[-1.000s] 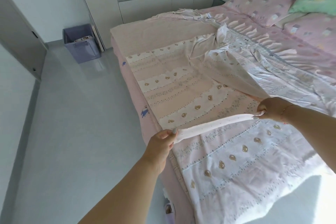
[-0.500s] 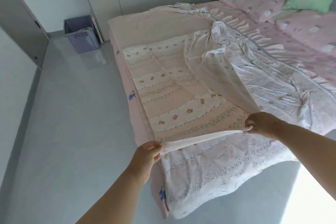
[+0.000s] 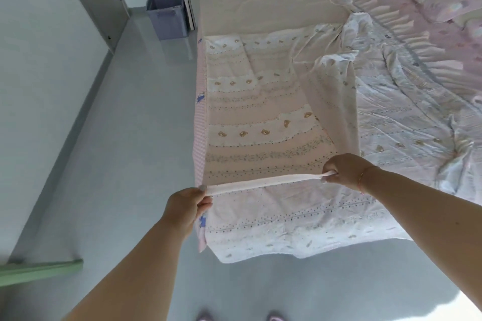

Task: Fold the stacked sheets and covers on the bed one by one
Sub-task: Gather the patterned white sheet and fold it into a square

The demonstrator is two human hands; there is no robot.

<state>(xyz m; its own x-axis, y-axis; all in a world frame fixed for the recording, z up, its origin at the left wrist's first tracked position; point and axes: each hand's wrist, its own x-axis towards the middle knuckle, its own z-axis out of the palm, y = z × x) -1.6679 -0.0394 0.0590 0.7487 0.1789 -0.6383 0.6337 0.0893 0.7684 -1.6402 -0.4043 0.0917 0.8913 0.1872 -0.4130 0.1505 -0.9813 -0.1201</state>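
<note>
Tension now runs along the near hem of the printed sheet (image 3: pixel 260 122), pulled into a straight band between the two hands. Over the last second the person has stepped back from the bed (image 3: pixel 273 12), and the sheet's raised fold has drawn further toward the foot — more floor shows, and slippers at the bottom edge. The left hand (image 3: pixel 189 204) pinches the hem's left corner; the right hand (image 3: pixel 344 171) has fingers curled round the other end, the two held well apart. This looks like squaring-up before the first fold, so the task is judged barely begun. The sheet's far end is bunched near the ruffled cover (image 3: pixel 407 41) — its corners cannot be found there. How many layers lie beneath is hidden, and the pillows are cut off at the frame's right.
</note>
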